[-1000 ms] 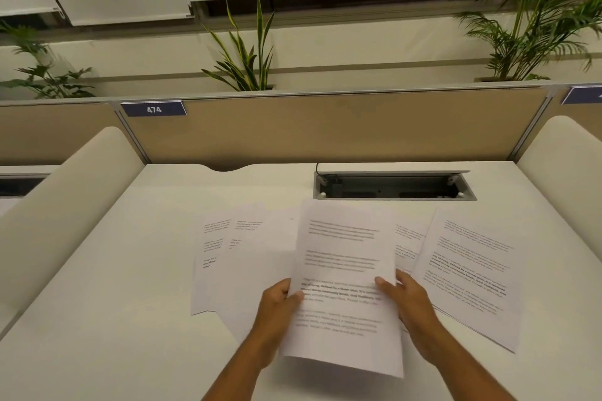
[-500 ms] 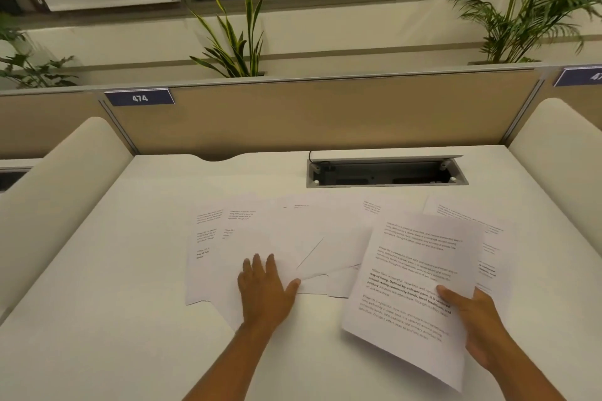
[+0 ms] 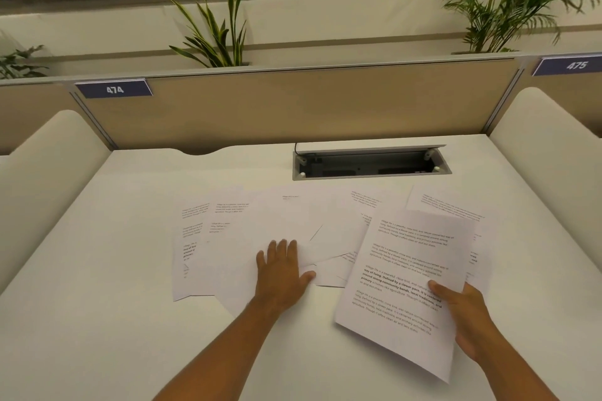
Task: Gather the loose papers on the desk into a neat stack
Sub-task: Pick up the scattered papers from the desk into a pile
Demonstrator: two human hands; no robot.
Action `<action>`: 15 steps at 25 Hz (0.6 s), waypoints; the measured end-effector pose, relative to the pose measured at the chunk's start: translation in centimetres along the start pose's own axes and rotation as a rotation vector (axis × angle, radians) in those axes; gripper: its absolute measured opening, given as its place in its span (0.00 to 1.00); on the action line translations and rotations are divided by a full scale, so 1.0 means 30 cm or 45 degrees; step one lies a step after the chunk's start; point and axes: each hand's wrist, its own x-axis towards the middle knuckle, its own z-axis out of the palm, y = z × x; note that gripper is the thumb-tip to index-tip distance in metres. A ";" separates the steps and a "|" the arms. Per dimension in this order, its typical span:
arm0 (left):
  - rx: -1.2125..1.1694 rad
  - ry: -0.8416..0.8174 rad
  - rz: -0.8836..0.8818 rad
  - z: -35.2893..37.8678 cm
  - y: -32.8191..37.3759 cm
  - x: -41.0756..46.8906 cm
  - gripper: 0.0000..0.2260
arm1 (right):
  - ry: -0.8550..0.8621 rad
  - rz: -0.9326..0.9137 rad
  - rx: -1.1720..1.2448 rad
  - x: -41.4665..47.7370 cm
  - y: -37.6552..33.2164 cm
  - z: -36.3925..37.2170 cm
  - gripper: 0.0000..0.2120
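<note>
Several printed white papers [image 3: 277, 225] lie fanned and overlapping across the middle of the white desk [image 3: 97, 319]. My left hand [image 3: 281, 273] rests flat on them, fingers spread, palm down near their front edge. My right hand [image 3: 465, 316] pinches one printed sheet [image 3: 404, 273] at its right edge, thumb on top; the sheet is tilted and held over the right part of the spread. Another sheet [image 3: 446, 205] shows from under it at the far right.
An open grey cable tray [image 3: 371, 163] is sunk into the desk behind the papers. A tan partition [image 3: 309, 107] with label 474 closes the back. Padded white side dividers [image 3: 42, 179] stand left and right. Plants stand beyond the partition.
My left hand let go of the sheet and came down flat on the spread papers. My right hand carried the sheet to the right, over the right-hand papers.
</note>
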 end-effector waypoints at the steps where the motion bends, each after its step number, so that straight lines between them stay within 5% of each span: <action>1: -0.007 0.002 0.010 -0.006 0.008 0.008 0.39 | -0.002 -0.005 0.000 0.002 0.002 -0.003 0.14; 7: 0.014 0.022 0.077 -0.025 0.023 0.020 0.25 | -0.004 -0.010 0.012 0.006 0.011 -0.007 0.20; 15: 0.129 0.020 0.247 -0.048 0.012 0.038 0.24 | 0.012 -0.015 -0.005 0.002 0.004 -0.001 0.19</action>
